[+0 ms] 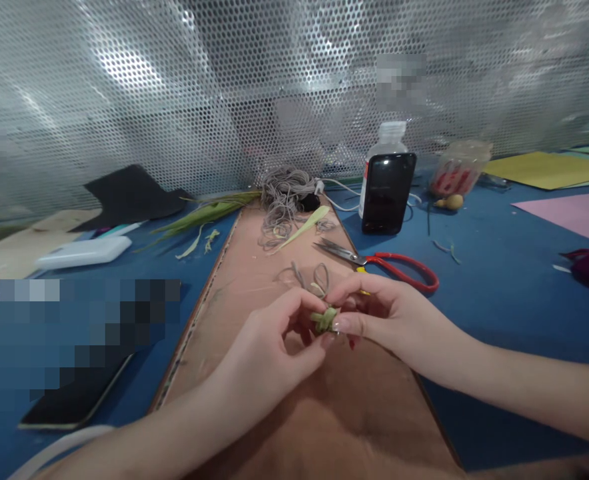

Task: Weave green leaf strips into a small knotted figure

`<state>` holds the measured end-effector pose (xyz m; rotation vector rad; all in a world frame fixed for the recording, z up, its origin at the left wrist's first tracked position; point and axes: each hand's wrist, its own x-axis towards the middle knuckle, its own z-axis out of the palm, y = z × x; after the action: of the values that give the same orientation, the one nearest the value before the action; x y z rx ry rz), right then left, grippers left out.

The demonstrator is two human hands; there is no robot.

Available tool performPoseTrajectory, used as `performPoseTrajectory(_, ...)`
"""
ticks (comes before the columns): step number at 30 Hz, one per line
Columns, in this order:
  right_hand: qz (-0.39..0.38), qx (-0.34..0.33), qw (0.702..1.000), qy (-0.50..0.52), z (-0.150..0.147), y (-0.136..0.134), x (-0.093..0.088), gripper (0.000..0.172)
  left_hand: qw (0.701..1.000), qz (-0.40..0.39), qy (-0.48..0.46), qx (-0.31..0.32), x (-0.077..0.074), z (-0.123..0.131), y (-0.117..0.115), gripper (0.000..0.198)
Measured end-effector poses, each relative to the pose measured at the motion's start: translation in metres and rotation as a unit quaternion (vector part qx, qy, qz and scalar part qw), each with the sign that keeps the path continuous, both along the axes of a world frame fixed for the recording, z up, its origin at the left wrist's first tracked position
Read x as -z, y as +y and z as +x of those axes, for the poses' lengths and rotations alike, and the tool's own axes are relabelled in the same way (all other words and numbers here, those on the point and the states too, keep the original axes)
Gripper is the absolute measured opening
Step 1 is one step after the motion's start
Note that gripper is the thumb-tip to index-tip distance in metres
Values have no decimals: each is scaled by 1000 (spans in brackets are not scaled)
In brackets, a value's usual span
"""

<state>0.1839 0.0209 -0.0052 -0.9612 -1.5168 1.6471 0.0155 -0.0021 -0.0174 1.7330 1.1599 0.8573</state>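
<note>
My left hand (274, 347) and my right hand (384, 320) meet over a long brown board (294, 413). Both pinch a small folded piece of green leaf (324, 320) between fingertips and thumbs. Grey string loops (312, 277) lie on the board just beyond my fingers. Red-handled scissors (384, 263) rest a little behind my right hand, blades pointing left.
A tangle of grey cord (284, 193) and green leaf strips (204, 213) lie at the board's far end. A black phone (387, 193) leans on a white bottle (389, 143). Another phone (74, 400) lies left. Coloured paper sheets (549, 170) sit right; perforated metal wall behind.
</note>
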Motion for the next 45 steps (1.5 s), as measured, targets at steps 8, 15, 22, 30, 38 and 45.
performPoseTrajectory(8,11,7,1000,-19,-1,1,4,15,999,-26,-25,19,-1,2,0,8)
performPoseTrajectory(15,12,35,999,-30,-2,0,0,19,991,-93,-96,21,-8,1,-3,11)
performPoseTrajectory(22,35,20,999,2,-2,-2,-1,12,998,-41,-42,-3,-5,1,1,22)
performPoseTrajectory(30,97,29,992,-80,3,-3,2,25,999,0,-6,-52,-8,-1,4,22)
performPoseTrajectory(38,187,66,973,-118,3,-5,7,30,998,-2,-15,-58,-10,0,4,22)
performPoseTrajectory(45,77,46,996,-19,-1,-4,9,28,997,-15,-15,-71,-9,-2,3,22)
